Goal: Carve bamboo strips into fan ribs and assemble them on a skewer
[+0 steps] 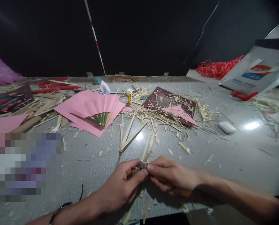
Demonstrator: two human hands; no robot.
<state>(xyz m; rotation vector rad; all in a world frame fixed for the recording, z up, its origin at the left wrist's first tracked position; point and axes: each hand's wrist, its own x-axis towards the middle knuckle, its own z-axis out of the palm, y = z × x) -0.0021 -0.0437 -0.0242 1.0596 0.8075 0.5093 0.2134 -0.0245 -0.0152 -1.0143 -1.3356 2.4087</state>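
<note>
Both my hands meet near the front edge of a grey table (224, 156). My left hand (122, 187) is closed, its thumb and fingers pinching a few thin bamboo strips (147, 150) that fan out away from me. My right hand (169, 176) is closed too, pinching a small pale grey piece (143, 164) at the base of those strips, right against my left fingertips. What the piece is I cannot make out. A dark band sits on my left wrist.
A pink paper fan with green ribs (99, 109) lies on pink paper sheets (83, 115) at mid-left. A yellow glue stick (129, 96), dark brown paper (167, 103), bamboo shavings, loose strips (130, 131), a white pebble-like object (227, 127), red cord (214, 68) and a white bag (254, 75) lie around.
</note>
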